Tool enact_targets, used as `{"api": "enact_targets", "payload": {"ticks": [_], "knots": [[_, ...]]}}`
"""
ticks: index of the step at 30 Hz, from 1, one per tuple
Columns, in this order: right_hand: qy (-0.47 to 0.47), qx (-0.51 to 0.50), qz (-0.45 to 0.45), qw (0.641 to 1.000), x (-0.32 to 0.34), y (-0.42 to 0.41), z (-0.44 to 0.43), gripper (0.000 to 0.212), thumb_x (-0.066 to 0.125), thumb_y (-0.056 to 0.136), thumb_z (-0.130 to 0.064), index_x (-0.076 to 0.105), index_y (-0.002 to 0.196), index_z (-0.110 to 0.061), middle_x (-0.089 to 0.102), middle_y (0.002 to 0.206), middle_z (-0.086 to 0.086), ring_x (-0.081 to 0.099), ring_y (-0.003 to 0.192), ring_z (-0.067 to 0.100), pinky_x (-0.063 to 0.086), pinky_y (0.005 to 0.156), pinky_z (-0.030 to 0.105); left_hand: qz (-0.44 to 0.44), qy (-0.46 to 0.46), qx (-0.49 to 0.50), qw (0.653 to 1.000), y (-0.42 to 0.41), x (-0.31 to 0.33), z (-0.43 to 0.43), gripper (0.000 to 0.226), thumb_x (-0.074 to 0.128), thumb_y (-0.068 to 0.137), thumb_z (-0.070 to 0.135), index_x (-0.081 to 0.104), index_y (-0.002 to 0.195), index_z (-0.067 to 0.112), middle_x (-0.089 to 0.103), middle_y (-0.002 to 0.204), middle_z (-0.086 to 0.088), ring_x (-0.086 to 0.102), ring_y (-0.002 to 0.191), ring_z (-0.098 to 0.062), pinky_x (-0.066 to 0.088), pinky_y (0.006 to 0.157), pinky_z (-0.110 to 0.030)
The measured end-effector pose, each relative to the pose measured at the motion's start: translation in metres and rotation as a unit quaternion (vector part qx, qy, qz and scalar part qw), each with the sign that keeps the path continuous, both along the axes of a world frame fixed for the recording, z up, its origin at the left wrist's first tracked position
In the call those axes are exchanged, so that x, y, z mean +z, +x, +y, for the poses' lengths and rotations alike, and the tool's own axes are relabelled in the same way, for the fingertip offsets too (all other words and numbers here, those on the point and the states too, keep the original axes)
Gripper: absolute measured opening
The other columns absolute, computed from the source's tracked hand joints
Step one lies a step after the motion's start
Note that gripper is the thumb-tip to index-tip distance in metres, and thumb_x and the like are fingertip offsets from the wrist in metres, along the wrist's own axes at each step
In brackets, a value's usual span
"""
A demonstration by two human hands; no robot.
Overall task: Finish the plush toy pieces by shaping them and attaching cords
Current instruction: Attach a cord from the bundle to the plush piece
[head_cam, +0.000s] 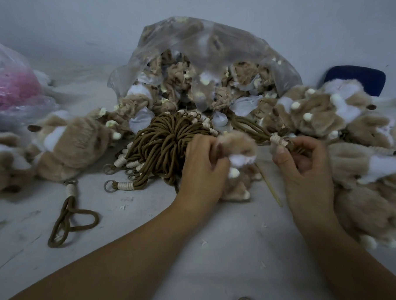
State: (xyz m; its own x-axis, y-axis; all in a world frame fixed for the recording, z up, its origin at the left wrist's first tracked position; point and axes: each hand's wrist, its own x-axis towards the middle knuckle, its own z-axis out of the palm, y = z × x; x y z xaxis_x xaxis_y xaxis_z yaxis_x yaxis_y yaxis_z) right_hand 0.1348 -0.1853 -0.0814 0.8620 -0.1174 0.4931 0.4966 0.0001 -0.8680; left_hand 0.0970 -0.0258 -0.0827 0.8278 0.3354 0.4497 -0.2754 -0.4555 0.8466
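My left hand (203, 170) grips a small tan and white plush piece (238, 147) at the centre of the table. My right hand (305, 166) pinches the cream-wrapped end of a brown cord (278, 139), whose loop runs back toward the bag. The cord end sits just right of the plush piece, a small gap between them. A big bundle of brown cords (161, 143) with cream wraps and metal rings lies just left of my left hand. A thin wooden stick (269, 187) lies on the table under the plush piece.
A clear plastic bag (197, 47) of unfinished plush pieces lies open behind. Finished plush toys are heaped at right (330, 114) and left (68, 144). One loose cord (71, 219) lies front left. A bag with pink material (11, 89) sits far left.
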Motion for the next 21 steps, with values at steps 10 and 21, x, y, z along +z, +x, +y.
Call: {"api": "enact_targets", "payload": {"ticks": [10,21], "knots": [[-0.271,0.042,-0.210,0.939,0.002,-0.019,0.018,0.021,0.067,0.080,-0.007,0.061,0.100,-0.004,0.052,0.105,0.000,0.051,0.102,0.018,0.051,0.084,0.038,-0.018,-0.005,-0.010,1.000,-0.003,-0.001,-0.002,0.016,0.057,0.087,0.013,0.054,0.095,0.027,0.060,0.094,0.005,0.056,0.090,-0.014,0.048,0.075,-0.032],[-0.255,0.032,-0.141,0.956,-0.001,-0.012,0.012,0.020,0.069,0.084,-0.004,0.061,0.102,-0.007,0.052,0.103,-0.008,0.055,0.097,0.012,0.052,0.084,0.041,0.126,-0.155,-0.123,0.972,0.003,-0.001,-0.003,0.025,0.058,0.097,0.041,0.069,0.098,0.019,0.071,0.097,-0.003,0.069,0.092,-0.012,0.056,0.080,-0.031]]}}
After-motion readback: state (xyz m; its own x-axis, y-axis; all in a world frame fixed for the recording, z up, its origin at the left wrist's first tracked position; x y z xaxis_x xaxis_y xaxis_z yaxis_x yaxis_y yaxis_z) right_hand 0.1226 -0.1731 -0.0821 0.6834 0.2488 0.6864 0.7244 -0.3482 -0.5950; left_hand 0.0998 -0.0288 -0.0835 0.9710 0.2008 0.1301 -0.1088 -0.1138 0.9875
